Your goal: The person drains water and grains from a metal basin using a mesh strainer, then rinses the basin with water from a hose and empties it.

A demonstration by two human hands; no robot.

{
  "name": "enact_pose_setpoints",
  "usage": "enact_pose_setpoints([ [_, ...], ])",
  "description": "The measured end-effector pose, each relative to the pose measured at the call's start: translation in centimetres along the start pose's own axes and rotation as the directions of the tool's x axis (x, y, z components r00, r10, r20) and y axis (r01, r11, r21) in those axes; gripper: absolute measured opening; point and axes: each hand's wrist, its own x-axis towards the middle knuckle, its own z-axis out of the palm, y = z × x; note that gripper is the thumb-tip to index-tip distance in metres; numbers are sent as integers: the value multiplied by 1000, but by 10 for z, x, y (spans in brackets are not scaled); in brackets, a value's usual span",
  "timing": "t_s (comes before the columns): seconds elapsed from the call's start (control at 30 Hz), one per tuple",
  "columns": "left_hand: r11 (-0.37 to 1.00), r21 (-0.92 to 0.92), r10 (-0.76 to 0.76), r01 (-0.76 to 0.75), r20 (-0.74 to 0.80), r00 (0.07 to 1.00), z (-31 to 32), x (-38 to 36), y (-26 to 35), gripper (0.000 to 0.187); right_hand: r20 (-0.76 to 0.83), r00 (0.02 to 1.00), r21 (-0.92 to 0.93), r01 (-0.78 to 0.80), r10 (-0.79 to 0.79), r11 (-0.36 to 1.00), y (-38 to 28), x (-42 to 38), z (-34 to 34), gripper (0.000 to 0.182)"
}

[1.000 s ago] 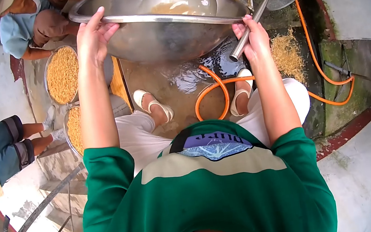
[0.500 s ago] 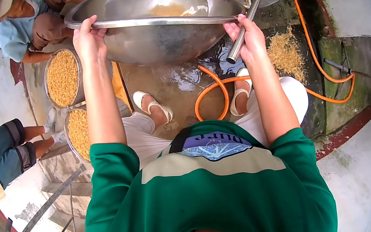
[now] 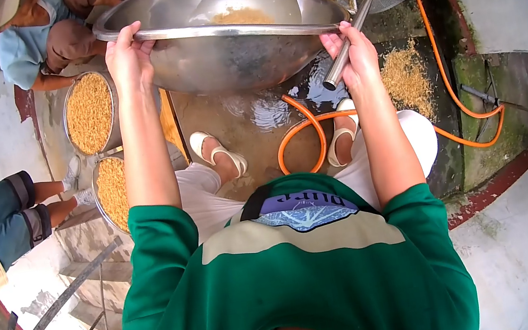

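Note:
A wide stainless steel basin (image 3: 228, 61) is tilted away from me, its near rim raised. Some tan grain (image 3: 242, 16) lies inside it. My left hand (image 3: 129, 59) grips the rim at the left, thumb over the top. On the right, my right hand (image 3: 358, 55) is closed on the rim and also on the tubular handle of a mesh strainer (image 3: 350, 47). The strainer's round mesh head points away to the upper right. The fingers under the rim are partly hidden.
Two metal buckets of golden grain (image 3: 90, 114) (image 3: 112, 193) stand at the left, near a crouching person in blue (image 3: 22, 54). Another person (image 3: 2, 218) stands lower left. An orange hose (image 3: 314, 131) loops over the wet floor by my feet. Grain is spilled (image 3: 407, 82) at right.
Almost nothing differs. Both hands keep their grip, and the basin shifts very slightly, with the grain inside a little farther left.

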Motion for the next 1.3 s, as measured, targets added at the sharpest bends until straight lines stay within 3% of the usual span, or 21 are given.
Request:
enact_pose_setpoints([
  [0.2,999,-34,15,-16,-8,1000,-1,-2,-3,16,-9,1000,-7,-25,25,1000,-1,0,-2,9],
  [0.33,987,-150,50,-58,-56,997,-7,-17,-9,17,-31,998,-43,-55,54,998,2,0,-7,11],
  [0.47,982,-168,70,-83,-78,994,-26,-21,-17,19,-124,991,-145,-77,59,986,0,13,-22,14],
  [0.63,976,-195,98,-98,-12,995,-40,-26,-17,25,-229,968,-156,-144,106,977,6,29,-32,12],
  [0.8,978,-187,90,-89,-4,996,-55,-36,-19,28,-220,959,-184,-220,178,958,11,33,-37,9],
  [0.87,978,-185,99,-95,13,995,-53,-41,-13,30,-253,952,-118,-210,175,971,12,30,-30,6],
  [1.07,985,-157,75,-73,7,997,-74,-37,0,36,-175,978,-173,-143,113,974,24,13,-37,6],
  [1.13,987,-153,51,-47,22,998,-77,-37,5,35,-153,977,-314,-188,145,931,21,-5,-44,8],
  [1.3,996,-93,-12,16,42,999,-103,-16,19,24,-116,942,-342,-335,314,878,24,-54,-63,14],
])
